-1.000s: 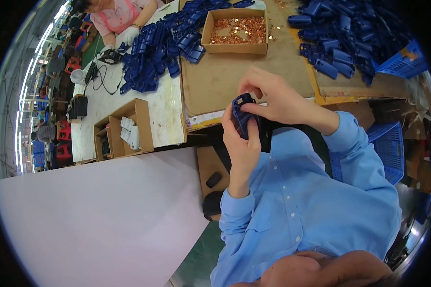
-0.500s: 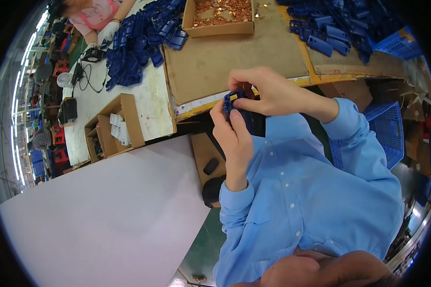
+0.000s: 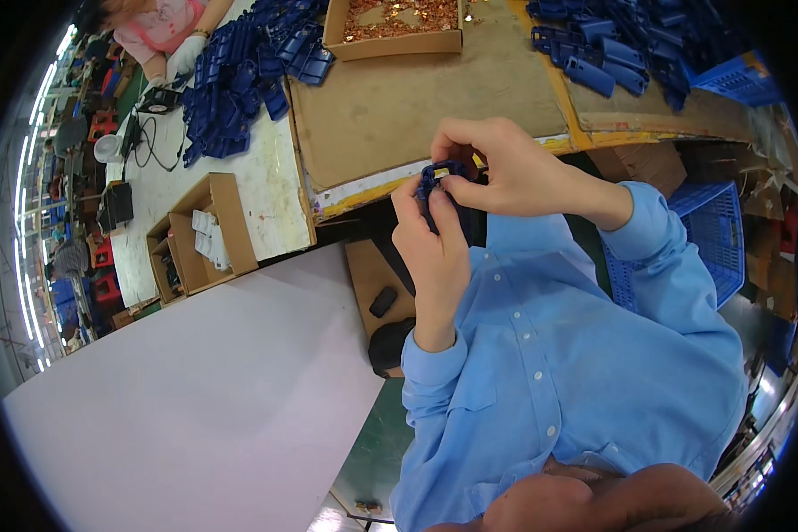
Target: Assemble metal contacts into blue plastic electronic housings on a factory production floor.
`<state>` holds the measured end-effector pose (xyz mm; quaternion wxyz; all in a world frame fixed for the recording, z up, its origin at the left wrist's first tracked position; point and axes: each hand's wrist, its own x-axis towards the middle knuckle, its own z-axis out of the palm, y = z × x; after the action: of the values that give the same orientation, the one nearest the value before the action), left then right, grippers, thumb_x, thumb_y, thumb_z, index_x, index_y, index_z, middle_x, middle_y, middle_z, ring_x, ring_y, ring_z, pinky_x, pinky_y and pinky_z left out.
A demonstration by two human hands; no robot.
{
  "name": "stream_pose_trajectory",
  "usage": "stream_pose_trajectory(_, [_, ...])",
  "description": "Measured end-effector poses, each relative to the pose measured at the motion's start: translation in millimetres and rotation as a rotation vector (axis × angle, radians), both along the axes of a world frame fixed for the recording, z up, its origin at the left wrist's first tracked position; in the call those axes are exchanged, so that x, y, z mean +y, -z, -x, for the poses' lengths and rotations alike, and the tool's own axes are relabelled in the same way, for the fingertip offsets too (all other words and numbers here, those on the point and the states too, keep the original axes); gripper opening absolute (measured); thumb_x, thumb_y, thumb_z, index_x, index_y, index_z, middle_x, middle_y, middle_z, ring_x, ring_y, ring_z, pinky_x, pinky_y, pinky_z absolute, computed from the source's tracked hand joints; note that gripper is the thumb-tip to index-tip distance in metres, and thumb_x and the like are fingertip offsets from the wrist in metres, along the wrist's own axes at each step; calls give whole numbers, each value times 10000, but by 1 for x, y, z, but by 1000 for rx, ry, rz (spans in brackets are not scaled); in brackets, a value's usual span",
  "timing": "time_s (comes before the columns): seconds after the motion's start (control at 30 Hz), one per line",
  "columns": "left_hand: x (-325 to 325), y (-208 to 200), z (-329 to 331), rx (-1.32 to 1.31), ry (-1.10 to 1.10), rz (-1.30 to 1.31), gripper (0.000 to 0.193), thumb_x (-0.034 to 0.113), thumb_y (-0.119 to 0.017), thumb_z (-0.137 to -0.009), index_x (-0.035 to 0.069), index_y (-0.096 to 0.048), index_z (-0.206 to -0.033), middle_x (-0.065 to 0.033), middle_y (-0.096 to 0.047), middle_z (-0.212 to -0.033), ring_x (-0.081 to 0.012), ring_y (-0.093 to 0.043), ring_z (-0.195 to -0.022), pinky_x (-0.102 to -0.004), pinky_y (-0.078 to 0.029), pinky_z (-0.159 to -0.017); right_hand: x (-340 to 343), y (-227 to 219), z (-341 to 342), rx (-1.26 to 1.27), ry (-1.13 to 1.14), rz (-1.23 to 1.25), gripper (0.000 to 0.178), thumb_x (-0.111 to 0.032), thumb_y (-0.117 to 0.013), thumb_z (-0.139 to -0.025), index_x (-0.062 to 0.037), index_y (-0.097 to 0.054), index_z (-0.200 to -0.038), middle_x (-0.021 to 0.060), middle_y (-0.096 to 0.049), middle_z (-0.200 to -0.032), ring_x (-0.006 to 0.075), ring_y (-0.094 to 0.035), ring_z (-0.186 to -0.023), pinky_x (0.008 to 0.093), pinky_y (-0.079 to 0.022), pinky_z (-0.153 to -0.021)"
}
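In front of my chest, a dark blue plastic housing (image 3: 427,183) is tilted up near the table's front edge. My left hand (image 3: 430,244) grips its lower part, fingers on one side and thumb on the other. My right hand (image 3: 510,173) is closed at the top of the housing, thumb tip pressed beside a small brass-coloured metal piece (image 3: 442,174) on it. The bent right index finger reaches behind, and another yellowish glint shows between those fingers. The housing's far side is hidden by my hands.
An open cardboard box (image 3: 399,46) of small copper-coloured pieces stands on the table (image 3: 372,124). Heaps of blue housings (image 3: 230,80) lie left and right. A divided carton (image 3: 222,222) holds white parts. Blue crates (image 3: 718,239) stand at right. A co-worker's gloved hand (image 3: 186,55) is at far left.
The housing has been tilted, so less of its front shows. My right thumb has shifted onto the metal piece's edge. The table scene has slid slightly left as the view moved.
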<state>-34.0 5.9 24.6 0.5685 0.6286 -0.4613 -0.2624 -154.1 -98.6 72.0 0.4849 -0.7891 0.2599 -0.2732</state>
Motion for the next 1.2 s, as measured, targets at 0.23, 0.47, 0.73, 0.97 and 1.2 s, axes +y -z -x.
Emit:
stream_pose_trajectory(0.23, [1,-1,1,-11,14,1,206,175,-499,-1005,-12,-520,-1089,-77,-639,-759,-92,-599,-591,-229,-478,-525,-6,2,0,7,-63,-138,173,-99,-650,-759,-22,-524,-849,67,-563,-664,162,-522,-592,308,-415,-531])
stream_pose_trajectory(0.47, [-1,-13,5,3,39,-45,184,110,-521,-961,-21,-541,-1089,-157,-680,-818,-197,-672,-708,-292,-497,-642,-10,4,5,36,-74,-90,180,-98,-648,-751,-22,-511,-840,73,-546,-651,174,-509,-583,316,-413,-530])
stream_pose_trajectory(0.73, [-5,-2,-1,36,11,-29,178,115,-532,-967,-34,-546,-1062,-73,-654,-761,-76,-581,-582,-228,-463,-507,-6,7,4,26,-19,-24,190,-100,-650,-747,-26,-534,-878,96,-568,-662,214,-533,-584,344,-416,-533])
stream_pose_trajectory(0.97, [-5,-4,3,8,51,-18,202,102,-555,-954,-38,-545,-1100,-73,-665,-822,-74,-598,-707,-220,-489,-627,-10,11,9,35,-42,-77,203,-99,-661,-748,-26,-551,-902,76,-578,-702,166,-545,-627,314,-453,-563])
stream_pose_trajectory(1.2, [-4,5,1,-26,59,14,192,66,-545,-946,-47,-530,-1099,-86,-647,-898,-92,-600,-729,-228,-507,-639,-12,12,7,54,-97,-28,222,-78,-674,-754,-26,-527,-913,65,-566,-679,161,-539,-604,323,-432,-546])
